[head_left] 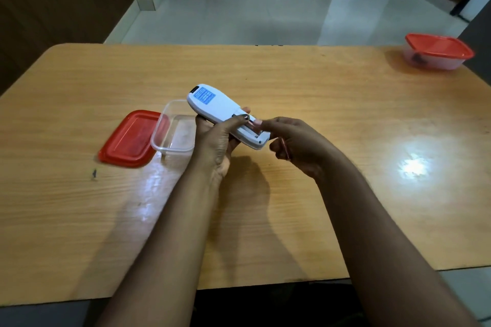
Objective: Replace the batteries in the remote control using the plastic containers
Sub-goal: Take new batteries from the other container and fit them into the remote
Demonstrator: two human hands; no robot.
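Note:
My left hand (215, 138) grips a white remote control (218, 109) above the table, back side up, with a blue label near its far end. The battery compartment at the near end is uncovered, and a reddish battery (253, 126) lies in it. My right hand (295, 141) has its fingertips on that battery, while its curled lower fingers hold a second reddish battery (284, 150). An open clear plastic container (172, 138) stands just left of my left hand. Its red lid (128, 139) lies flat beside it.
A second clear container with a red lid (438, 52) on it sits at the table's far right corner, with small dark things inside. The wooden table (345, 127) ends at a tiled floor, with chair legs beyond.

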